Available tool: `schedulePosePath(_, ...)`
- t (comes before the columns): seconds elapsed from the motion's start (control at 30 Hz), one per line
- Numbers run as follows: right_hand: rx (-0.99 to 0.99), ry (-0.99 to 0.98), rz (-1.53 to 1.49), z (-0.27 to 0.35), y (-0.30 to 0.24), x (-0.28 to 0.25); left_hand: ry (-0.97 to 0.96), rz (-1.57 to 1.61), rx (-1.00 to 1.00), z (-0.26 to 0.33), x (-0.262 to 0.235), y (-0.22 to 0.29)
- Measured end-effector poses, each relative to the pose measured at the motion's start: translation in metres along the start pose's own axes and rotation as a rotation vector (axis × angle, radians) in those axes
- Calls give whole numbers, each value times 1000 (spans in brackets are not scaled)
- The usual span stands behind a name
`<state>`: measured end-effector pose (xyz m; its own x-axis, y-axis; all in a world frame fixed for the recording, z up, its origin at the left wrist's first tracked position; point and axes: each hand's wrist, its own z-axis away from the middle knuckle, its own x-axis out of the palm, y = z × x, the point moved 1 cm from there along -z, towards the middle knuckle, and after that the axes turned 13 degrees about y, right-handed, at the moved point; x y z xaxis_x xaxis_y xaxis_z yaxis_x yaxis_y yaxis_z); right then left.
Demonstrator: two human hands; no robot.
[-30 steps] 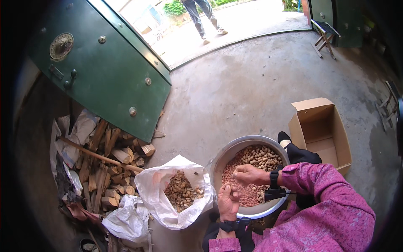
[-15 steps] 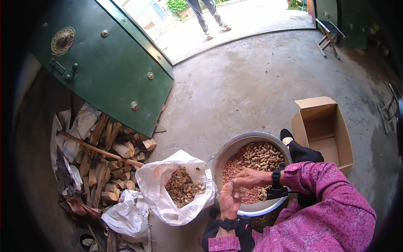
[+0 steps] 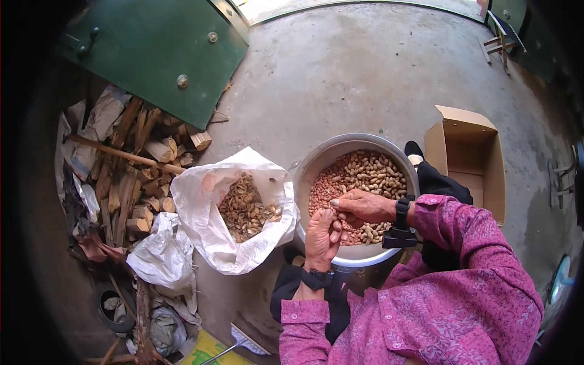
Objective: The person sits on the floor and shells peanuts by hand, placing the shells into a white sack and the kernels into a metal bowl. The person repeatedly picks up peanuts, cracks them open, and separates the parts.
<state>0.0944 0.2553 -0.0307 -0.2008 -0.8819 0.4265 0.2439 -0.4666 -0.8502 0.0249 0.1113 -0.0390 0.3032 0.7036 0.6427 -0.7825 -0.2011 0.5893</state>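
Grey concrete floor (image 3: 328,73) spreads before you, with a green metal door (image 3: 158,55) at upper left above a pile of split firewood (image 3: 128,194). Your left hand (image 3: 321,240) and right hand (image 3: 367,205) come together at the fingertips over a round silver metal basin (image 3: 362,262); whether they pinch anything cannot be told. Inside the basin, pinkish-red shelled peanuts (image 3: 322,188) lie beside tan unshelled peanuts (image 3: 380,173). Just left of it, your open white woven sack (image 3: 190,188) holds brown broken shells (image 3: 246,210).
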Motion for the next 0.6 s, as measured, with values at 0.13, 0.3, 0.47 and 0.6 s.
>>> schedulePosePath(0.13,35,3,-78,0,4,0,-9,14,25,3,0,0)
schedulePosePath(0.3,191,-70,-328,3,3,3,-69,24,26,3,-1,0)
schedulePosePath(0.47,187,-24,-261,5,-1,1,-47,-75,67,-1,-3,0)
schedulePosePath(0.6,73,5,-82,1,1,0,-51,-47,110,2,-4,3)
